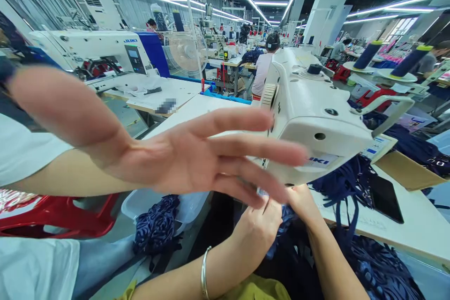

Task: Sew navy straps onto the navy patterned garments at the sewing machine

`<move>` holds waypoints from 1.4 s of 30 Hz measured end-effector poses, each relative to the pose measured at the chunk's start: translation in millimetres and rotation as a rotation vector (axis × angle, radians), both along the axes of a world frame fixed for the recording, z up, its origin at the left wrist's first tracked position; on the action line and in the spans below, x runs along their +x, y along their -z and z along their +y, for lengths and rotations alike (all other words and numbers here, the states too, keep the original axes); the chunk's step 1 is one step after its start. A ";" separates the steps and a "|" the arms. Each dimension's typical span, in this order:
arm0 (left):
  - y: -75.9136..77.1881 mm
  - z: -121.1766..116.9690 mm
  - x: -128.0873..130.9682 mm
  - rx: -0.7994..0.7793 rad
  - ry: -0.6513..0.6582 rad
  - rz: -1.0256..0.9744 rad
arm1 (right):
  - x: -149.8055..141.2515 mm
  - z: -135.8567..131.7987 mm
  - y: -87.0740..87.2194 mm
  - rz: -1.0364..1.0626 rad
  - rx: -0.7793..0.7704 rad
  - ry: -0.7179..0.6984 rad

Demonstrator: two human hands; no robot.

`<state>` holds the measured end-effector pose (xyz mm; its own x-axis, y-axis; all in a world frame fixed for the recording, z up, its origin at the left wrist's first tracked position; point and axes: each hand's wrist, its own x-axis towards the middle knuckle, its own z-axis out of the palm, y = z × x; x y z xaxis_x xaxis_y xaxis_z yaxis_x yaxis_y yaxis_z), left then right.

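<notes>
My left hand (pixel 262 225), with a silver bangle on its wrist, is closed on navy patterned fabric (pixel 286 220) below the sewing machine head (pixel 319 126). Close to it, my right hand (pixel 304 201) is closed at the same fabric, its fingertips partly hidden by the machine. Dark cloth hangs down over my lap. A co-worker's open hand (pixel 183 159), blurred by motion, reaches in from the left with fingers spread. It crosses in front of the machine and covers part of the view above my left hand.
At right, navy straps (pixel 348 178) and a black phone (pixel 386 199) lie on the machine table. A clear bin (pixel 130 206) with patterned cloth (pixel 158 225) and a red stool (pixel 87 218) stand at left. Another sewing machine (pixel 98 47) and a fan (pixel 186 51) are beyond.
</notes>
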<state>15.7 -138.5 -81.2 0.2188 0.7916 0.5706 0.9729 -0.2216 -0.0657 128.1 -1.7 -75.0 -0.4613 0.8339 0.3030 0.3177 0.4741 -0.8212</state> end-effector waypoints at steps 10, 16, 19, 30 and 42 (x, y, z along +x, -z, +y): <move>1.4 6.3 2.7 0.049 -0.014 -0.044 | -3.0 1.5 -1.7 -0.012 -0.016 0.010; 1.4 8.8 4.2 0.096 -0.013 -0.042 | -2.8 2.6 -0.8 -0.019 -0.001 0.036; 0.1 8.1 4.9 0.061 -0.027 -0.030 | -3.0 1.9 -1.5 -0.009 -0.024 0.029; -0.6 9.3 4.8 0.048 -0.021 -0.023 | -3.9 2.5 -2.8 0.043 -0.049 -0.003; 0.4 0.6 -4.9 0.074 0.046 -0.244 | -2.9 2.5 3.5 0.048 -0.026 -0.012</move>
